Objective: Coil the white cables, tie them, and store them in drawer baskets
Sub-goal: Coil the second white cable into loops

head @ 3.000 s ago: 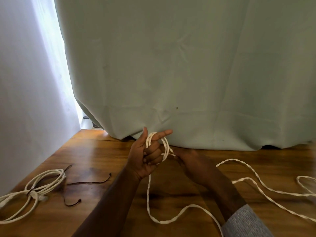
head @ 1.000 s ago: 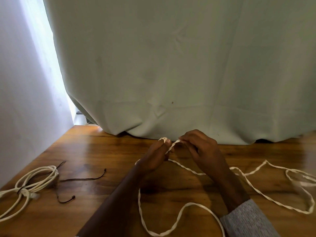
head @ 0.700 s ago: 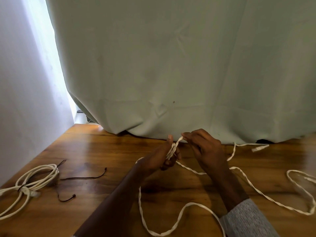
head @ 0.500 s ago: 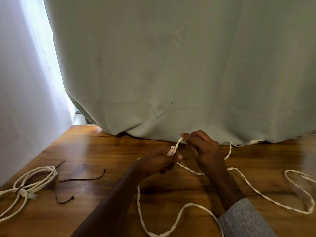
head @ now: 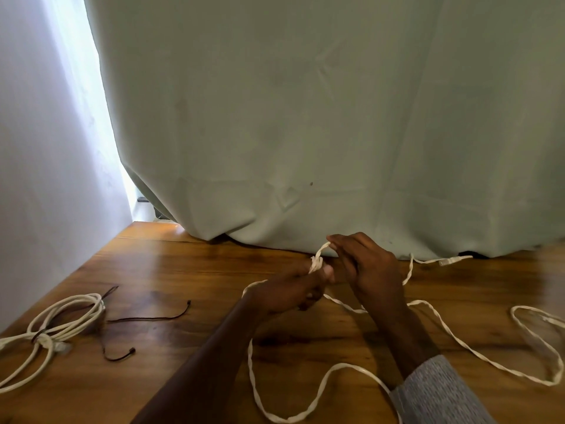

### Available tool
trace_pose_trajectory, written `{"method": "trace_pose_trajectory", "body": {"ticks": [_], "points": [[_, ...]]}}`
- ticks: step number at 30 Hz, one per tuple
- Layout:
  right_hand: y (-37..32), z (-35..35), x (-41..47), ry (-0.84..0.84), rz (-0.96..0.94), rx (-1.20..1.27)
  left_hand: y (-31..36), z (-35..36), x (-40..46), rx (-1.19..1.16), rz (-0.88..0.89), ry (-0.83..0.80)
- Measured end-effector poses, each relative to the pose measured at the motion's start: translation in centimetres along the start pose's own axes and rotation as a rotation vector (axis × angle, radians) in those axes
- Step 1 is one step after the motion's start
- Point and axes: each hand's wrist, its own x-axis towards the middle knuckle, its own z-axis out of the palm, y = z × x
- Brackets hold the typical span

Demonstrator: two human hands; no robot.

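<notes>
Wooden table [head: 189, 270] with a glossy grain is seen from above, backed by a pale green curtain [head: 305, 117] whose hem reaches the tabletop; a white wall [head: 46, 179] stands at the left. Near the table's far edge, just in front of the curtain hem, both hands are held close together over the surface. A small bundle of loops of the white twisted cable [head: 316, 263] is gripped in the curled fingers of the left hand [head: 293, 290], the thumb pressed against the loops. One strand rising from that bundle is pinched between thumb and fingertips of the right hand [head: 370, 267], above and just beside the left hand. A grey sleeve [head: 437, 393] is seen on the right forearm. From the hands, the remaining cable trails loosely over the table: one run curves toward the near edge and back under the right forearm, another runs right into an open loop near the right border, and its connector end [head: 449, 261] lies by the curtain hem. At the left, well apart from the hands, a coiled white cable [head: 61, 319] lies already tied. Beside it, two thin dark ties [head: 146, 318] lie on the wood.
</notes>
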Motion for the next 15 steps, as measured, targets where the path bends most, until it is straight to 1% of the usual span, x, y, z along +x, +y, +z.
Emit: {"method": "trace_pose_trajectory", "body": {"ticks": [3,7,9,11,13,15], "points": [[0.1,0.2,0.0,-0.044,0.039,-0.012,0.0,-0.5,-0.1,-0.222,0.033,-0.053],[-0.8,0.3,0.0,-0.126,0.102,0.072,0.5,-1.4,-0.3,-0.623,0.090,-0.254],[-1.3,0.3,0.1,-0.186,0.134,0.145,0.7,-2.1,-0.3,-0.785,0.135,-0.316],[-1.2,0.5,0.2,-0.313,0.152,0.149,0.7,-2.5,-0.2,-0.880,0.181,-0.314],[-1.1,0.9,0.0,-0.456,0.150,0.143,0.6,-2.6,-0.3,-0.957,0.221,-0.278],[-1.3,1.2,-0.2,-0.522,0.124,0.186,0.6,-2.7,-0.4,-0.986,0.250,-0.216]]}}
